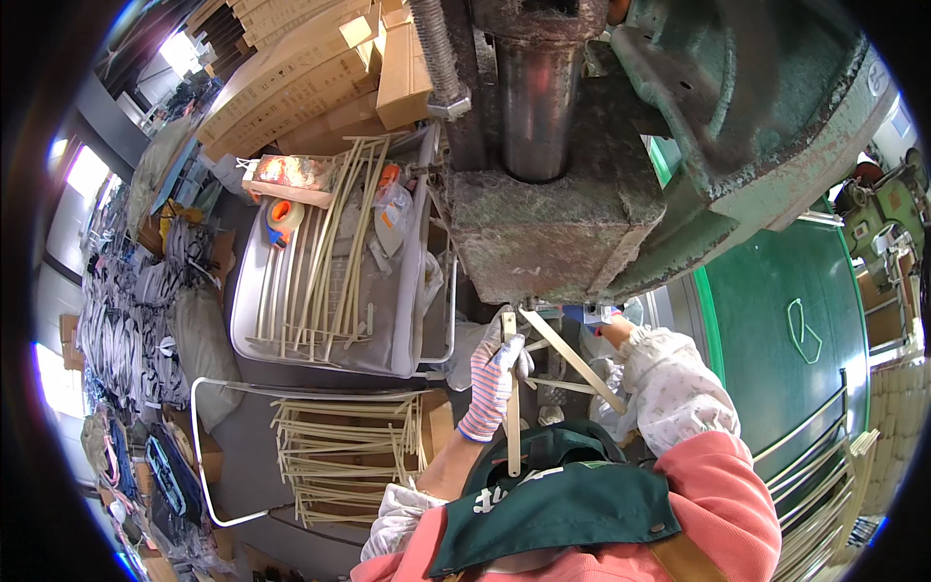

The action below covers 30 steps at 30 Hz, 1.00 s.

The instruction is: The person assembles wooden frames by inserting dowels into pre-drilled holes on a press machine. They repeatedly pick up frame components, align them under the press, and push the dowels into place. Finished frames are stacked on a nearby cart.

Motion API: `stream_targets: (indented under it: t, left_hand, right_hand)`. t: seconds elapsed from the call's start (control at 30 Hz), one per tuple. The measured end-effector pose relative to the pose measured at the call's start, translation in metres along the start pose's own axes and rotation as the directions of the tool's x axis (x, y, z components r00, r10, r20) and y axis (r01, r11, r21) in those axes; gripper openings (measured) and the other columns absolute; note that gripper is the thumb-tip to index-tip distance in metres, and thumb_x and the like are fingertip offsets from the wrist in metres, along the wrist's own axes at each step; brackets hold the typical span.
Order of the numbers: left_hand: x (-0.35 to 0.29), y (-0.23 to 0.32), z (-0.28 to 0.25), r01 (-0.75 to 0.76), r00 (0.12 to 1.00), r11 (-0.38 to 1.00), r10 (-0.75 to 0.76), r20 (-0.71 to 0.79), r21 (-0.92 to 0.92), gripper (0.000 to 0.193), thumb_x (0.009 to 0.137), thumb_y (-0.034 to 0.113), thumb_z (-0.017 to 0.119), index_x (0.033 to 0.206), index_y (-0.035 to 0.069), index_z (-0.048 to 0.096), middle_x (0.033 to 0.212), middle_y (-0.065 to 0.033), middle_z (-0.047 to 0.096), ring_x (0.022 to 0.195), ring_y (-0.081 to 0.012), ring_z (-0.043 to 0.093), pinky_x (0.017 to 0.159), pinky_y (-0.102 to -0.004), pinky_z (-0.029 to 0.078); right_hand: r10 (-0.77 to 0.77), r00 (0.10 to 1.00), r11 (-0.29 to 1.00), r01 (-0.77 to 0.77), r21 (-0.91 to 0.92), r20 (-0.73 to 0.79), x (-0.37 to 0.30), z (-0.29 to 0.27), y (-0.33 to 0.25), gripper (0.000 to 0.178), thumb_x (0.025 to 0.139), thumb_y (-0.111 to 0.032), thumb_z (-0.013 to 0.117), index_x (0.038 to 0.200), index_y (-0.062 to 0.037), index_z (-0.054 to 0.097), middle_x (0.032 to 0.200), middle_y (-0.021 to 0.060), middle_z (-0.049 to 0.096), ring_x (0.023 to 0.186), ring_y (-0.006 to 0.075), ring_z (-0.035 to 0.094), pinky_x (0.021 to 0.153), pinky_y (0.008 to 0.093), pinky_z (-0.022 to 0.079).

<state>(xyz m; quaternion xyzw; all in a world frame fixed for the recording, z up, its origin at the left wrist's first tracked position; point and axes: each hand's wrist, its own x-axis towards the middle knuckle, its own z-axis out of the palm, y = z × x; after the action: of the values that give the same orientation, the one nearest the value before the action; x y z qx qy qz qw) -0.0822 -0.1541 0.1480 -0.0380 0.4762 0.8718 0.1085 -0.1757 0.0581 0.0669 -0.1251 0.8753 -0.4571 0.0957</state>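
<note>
Far left, the room edge is crowded: heaps of dark and pale fabric goods (126,320) run along the floor under bright windows, too blurred to sort. Next comes the stock: a lower rack (208,456) carries a stack of cream-coloured strips (339,456) lying crosswise, and above it a grey tray (407,320) holds more long strips (325,252) laid lengthwise, with a roll of orange tape (283,214) and a small printed box (289,175) at its far end. Behind those, flat cardboard cartons (291,78) are piled up.

Moving in to the middle, the left hand (495,373), in a striped work glove, is closed around one cream strip (511,407), holding it near upright just below the big rusty ram block (543,228) of the green press (756,107). A second strip (572,361) slants off to the right beneath that block; the right hand (617,330) reaches in at its far end, mostly hidden by the flowered sleeve cover, so whether its fingers grip anything cannot be told.

As a judgement, the job looks to be mid-run: two sizeable piles wait on the left, and one piece is at the tool now. Which pile is finished and which is raw cannot be made out.

Out to the right, a green painted floor area (786,339) spreads away, with more pale strips (824,504) fanned along the lower right edge and another green machine (887,218) beyond
</note>
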Motion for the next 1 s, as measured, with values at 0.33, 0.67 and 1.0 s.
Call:
stream_targets:
  t: [0.33, 0.67, 1.0]
  left_hand:
    - [0.002, 0.004, 0.005, 0.034, 0.999, 0.999, -0.034, -0.001, 0.008, 0.036, 0.09, 0.006, 0.052, 0.125, 0.002, 0.05, 0.073, -0.0012, 0.058, 0.051, -0.0078, 0.049, 0.048, -0.021, 0.038]
    - [0.004, 0.002, 0.006, -0.026, 0.997, 0.995, 0.032, 0.067, -0.093, 0.033, 0.09, 0.006, 0.052, 0.123, 0.003, 0.052, 0.074, 0.0008, 0.058, 0.052, -0.0055, 0.047, 0.048, -0.0201, 0.038]
    - [0.009, 0.014, 0.013, -0.026, 0.995, 0.999, 0.03, 0.091, -0.041, 0.024, 0.091, 0.003, 0.048, 0.113, 0.003, 0.056, 0.075, -0.0014, 0.06, 0.051, -0.0048, 0.048, 0.048, -0.0192, 0.038]
  right_hand:
    - [-0.034, 0.997, 0.991, 0.025, 0.128, 0.071, -0.02, 0.002, -0.036, 0.027, 0.093, -0.02, 0.043, 0.112, -0.0073, 0.058, 0.105, 0.0071, 0.061, 0.091, 0.019, 0.058, 0.076, 0.0309, 0.047]
    - [-0.043, 0.998, 0.85, 0.061, -0.524, 0.046, -0.015, 0.025, -0.055, 0.025, 0.093, -0.021, 0.045, 0.11, -0.0077, 0.058, 0.097, 0.0065, 0.061, 0.083, 0.0176, 0.058, 0.069, 0.03, 0.047]
    - [0.222, 0.955, 0.711, -0.298, 0.637, 0.198, -0.03, 0.014, -0.096, 0.039, 0.089, -0.046, 0.054, 0.08, -0.0088, 0.06, 0.066, 0.003, 0.059, 0.059, 0.0107, 0.054, 0.055, 0.024, 0.043]
